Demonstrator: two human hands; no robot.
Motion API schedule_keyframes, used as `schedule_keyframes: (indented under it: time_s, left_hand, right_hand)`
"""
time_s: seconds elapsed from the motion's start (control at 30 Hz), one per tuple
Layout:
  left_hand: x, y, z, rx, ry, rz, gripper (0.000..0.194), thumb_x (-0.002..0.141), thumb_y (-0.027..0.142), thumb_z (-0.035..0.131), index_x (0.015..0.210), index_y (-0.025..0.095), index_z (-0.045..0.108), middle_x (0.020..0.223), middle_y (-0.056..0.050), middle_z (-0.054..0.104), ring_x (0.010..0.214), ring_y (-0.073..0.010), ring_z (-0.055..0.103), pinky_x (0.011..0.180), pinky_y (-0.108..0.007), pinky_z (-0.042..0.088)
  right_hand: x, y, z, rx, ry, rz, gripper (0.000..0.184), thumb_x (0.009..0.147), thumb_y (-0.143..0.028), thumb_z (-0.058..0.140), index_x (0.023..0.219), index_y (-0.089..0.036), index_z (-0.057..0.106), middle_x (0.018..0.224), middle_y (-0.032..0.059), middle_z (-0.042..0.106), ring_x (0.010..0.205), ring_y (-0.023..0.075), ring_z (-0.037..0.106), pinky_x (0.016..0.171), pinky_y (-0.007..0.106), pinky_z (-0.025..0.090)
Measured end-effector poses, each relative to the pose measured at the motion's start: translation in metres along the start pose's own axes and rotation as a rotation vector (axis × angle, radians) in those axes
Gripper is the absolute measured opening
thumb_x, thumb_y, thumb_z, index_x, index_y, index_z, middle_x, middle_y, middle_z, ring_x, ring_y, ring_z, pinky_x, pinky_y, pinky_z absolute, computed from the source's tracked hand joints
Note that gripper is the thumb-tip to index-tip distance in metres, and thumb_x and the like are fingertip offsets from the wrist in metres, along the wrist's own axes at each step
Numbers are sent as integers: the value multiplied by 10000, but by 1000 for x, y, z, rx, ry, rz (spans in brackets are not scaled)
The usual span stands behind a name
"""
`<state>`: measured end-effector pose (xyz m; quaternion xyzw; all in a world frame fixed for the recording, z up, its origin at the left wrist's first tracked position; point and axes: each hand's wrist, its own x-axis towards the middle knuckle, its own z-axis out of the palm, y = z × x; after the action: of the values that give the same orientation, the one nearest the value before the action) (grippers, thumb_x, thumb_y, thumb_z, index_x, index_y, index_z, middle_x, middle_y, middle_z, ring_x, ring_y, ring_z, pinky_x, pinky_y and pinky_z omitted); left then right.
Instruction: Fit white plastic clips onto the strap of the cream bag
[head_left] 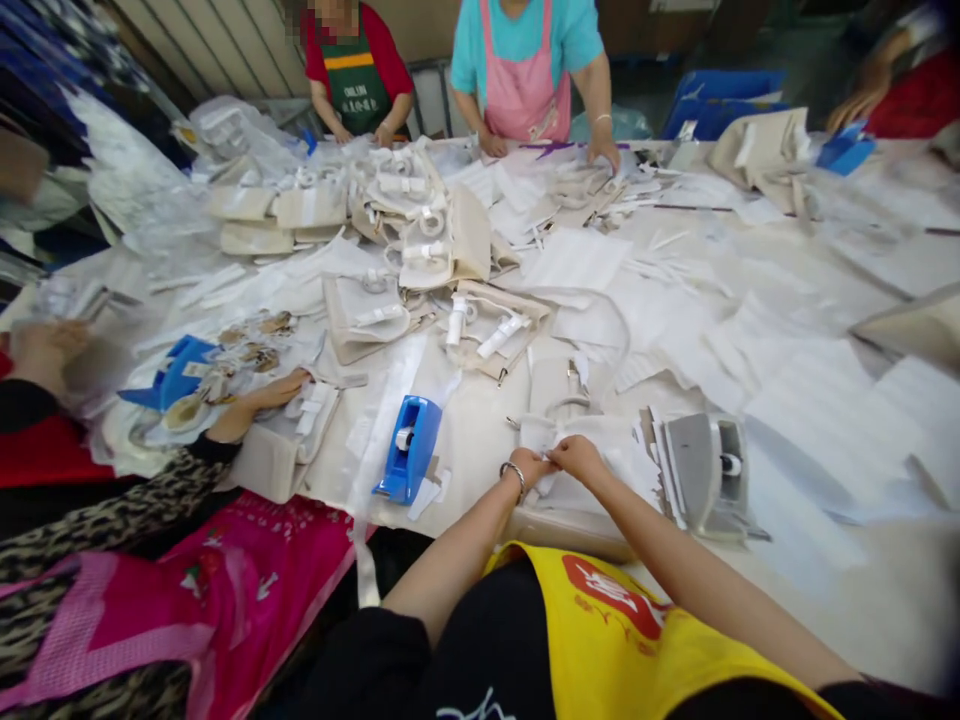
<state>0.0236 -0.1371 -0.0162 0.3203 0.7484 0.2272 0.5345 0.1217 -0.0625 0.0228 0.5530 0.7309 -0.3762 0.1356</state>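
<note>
A cream handbag (566, 525) lies on the table right in front of my body, with white wrapping and a strap with a metal clasp (574, 378) beyond it. Over the bag, my left hand (529, 466), with a bracelet at its wrist, is closed in a pinch. My right hand (579, 459) pinches too, its fingertips meeting those of the left. Whatever is between the fingers is too small to make out. A grey tape dispenser (694, 475) stands just right of the bag. To the left is a blue tape dispenser (411, 448).
Piled cream bags (465, 240) fill the table's middle. White foam sheets (832, 410) spread over the right side. At left, a co-worker's hand (279, 390) touches another bag (274, 450) near a second blue dispenser (180, 372). Two people stand across the table.
</note>
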Motion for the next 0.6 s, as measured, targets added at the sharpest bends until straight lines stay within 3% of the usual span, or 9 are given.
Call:
schedule_keyframes:
  time_s: [0.13,0.33,0.6]
  left_hand:
    - [-3,5,1,157,13,21,353,497,459,605,402,131,516,334,53,263,412,-80,295,438,-250,216]
    - [-5,10,4,304,25,124,351,528,458,582,537,108,604,450,-46,484,540,-155,462,500,-265,292]
    - [-4,8,8,348,87,236,260,537,385,585,601,135,610,560,-100,560,628,-208,520,541,-278,330]
  right_hand:
    - [4,-3,-2,-111,-74,40,162,578,-280,517,514,-152,593,542,53,594,512,143,526,458,230,343]
    - [7,-1,-6,-122,-184,89,204,571,-265,533,424,-125,559,409,30,527,388,102,469,412,214,343]
    - [-3,14,4,-52,-158,187,313,629,-377,517,455,-122,571,528,73,615,357,92,456,373,215,339]
